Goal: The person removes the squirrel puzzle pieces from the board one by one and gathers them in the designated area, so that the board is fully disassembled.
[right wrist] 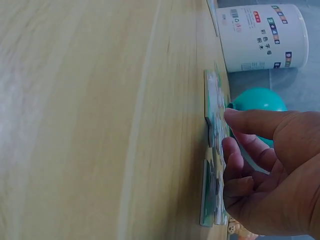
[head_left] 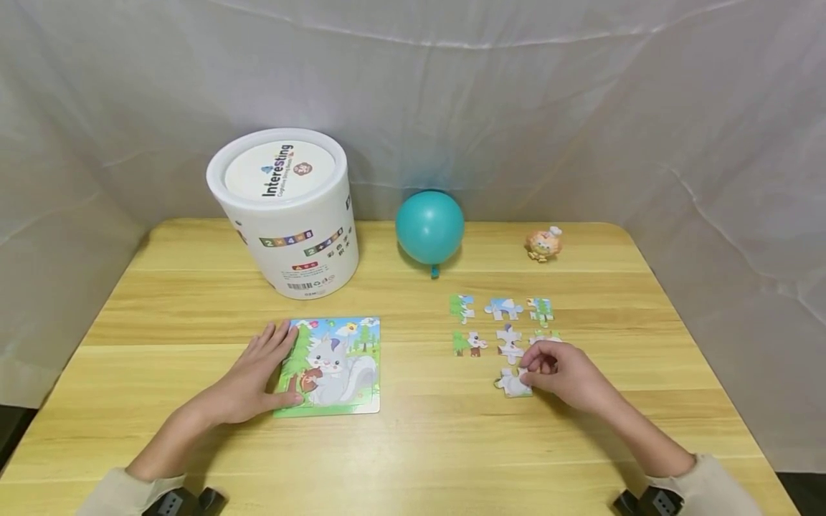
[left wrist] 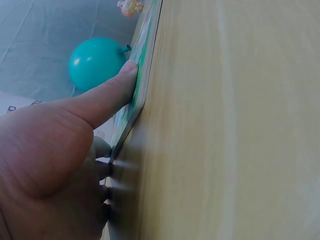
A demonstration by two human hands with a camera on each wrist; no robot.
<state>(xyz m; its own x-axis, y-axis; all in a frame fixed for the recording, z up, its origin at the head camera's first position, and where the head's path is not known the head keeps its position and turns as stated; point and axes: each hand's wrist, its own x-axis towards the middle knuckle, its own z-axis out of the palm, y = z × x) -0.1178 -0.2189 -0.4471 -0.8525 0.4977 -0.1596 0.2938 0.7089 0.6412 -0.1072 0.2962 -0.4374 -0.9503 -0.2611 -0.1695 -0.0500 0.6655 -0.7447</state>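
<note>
My left hand (head_left: 254, 373) lies at the left edge of a square squirrel picture board (head_left: 342, 383), its fingers spread. In the left wrist view the thumb (left wrist: 107, 97) rests on the board's near side. My right hand (head_left: 568, 373) is over several loose jigsaw pieces with loosely bent fingers. Its thumb tip overlaps a grey-and-white jigsaw piece (head_left: 513, 385) in the nearest row; contact cannot be made out. In the right wrist view a gap shows between thumb and index finger (right wrist: 231, 146), with nothing visible in it. Part of another jigsaw piece (head_left: 543, 335) is behind the hand.
A tall white tub (head_left: 303, 251) stands behind the board. A teal balloon (head_left: 430, 228) sits at the back middle, and a small orange figurine (head_left: 543, 244) at the back right. A jigsaw piece with trees (head_left: 459, 308) lies at the upper left of the loose group.
</note>
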